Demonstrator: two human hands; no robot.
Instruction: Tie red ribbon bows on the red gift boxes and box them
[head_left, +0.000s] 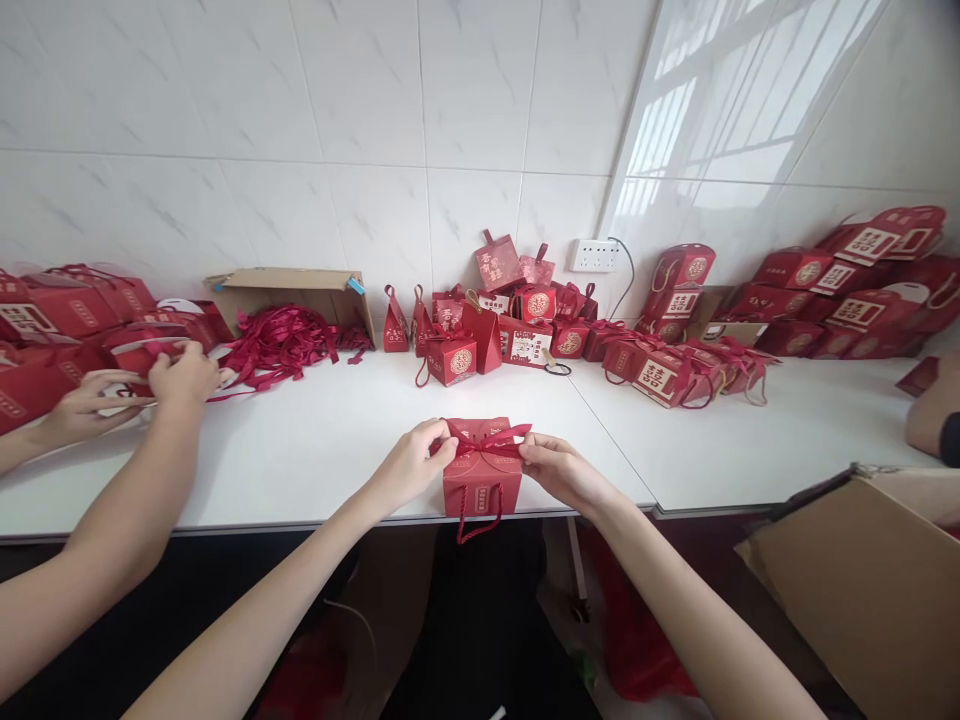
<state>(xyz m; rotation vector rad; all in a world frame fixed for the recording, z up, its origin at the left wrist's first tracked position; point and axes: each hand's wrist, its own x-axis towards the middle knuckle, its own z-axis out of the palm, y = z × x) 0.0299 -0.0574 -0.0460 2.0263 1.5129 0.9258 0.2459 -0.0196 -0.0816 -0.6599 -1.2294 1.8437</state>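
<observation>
A red gift box (480, 485) stands at the front edge of the white table, its twisted cord handle hanging down over the near side. Across its top runs a dark red ribbon (484, 447), crossed or knotted in the middle. My left hand (420, 460) pinches the ribbon at the box's left side, thumb against fingers. On the right, my right hand (559, 465) grips the other part of the ribbon between thumb and fingers, with a short end sticking up beside it. Whether the knot is tight I cannot tell.
A cardboard box (285, 285) spills loose ribbons (285, 340) at the back left. Small red boxes (454, 360) crowd the back middle; more red boxes (862, 270) pile up right. At left, a co-worker's hands (180, 375) handle a red box. A large carton (870, 580) stands front right.
</observation>
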